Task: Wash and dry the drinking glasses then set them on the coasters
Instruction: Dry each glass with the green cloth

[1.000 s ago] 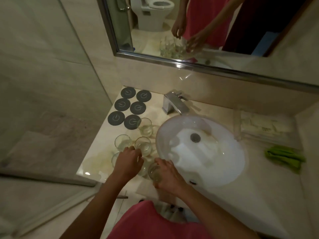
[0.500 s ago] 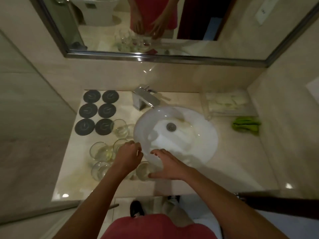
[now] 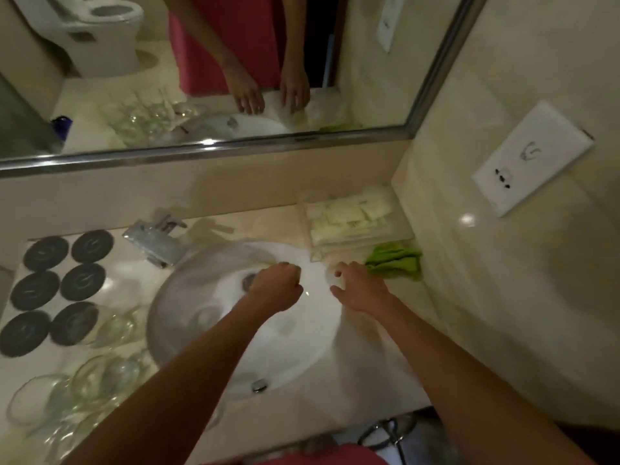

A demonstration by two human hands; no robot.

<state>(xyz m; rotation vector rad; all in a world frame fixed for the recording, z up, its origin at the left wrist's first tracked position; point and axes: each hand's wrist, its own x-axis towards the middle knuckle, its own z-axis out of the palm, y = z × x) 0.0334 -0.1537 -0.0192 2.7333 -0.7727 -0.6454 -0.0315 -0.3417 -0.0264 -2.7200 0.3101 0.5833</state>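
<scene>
Several clear drinking glasses (image 3: 100,374) stand bunched on the counter's left front, blurred by motion. Behind them lie several dark round coasters (image 3: 83,282) in two rows, all bare. Both my hands are over the right side of the white sink (image 3: 161,317). My left hand (image 3: 278,286) hangs above the drain with its fingers loosely curled and nothing in it. My right hand (image 3: 359,288) is at the basin's right rim with fingers spread, holding nothing, a short way from the green cloth (image 3: 396,260).
A chrome tap (image 3: 157,241) stands behind the sink on the left. A clear tray of white sachets (image 3: 349,219) sits in the back right corner. A wall socket plate (image 3: 533,162) is on the right wall, and a mirror (image 3: 235,149) runs along the back.
Both hands have left the glasses at the left front and moved right across the basin toward the green cloth. The view has swung to the right.
</scene>
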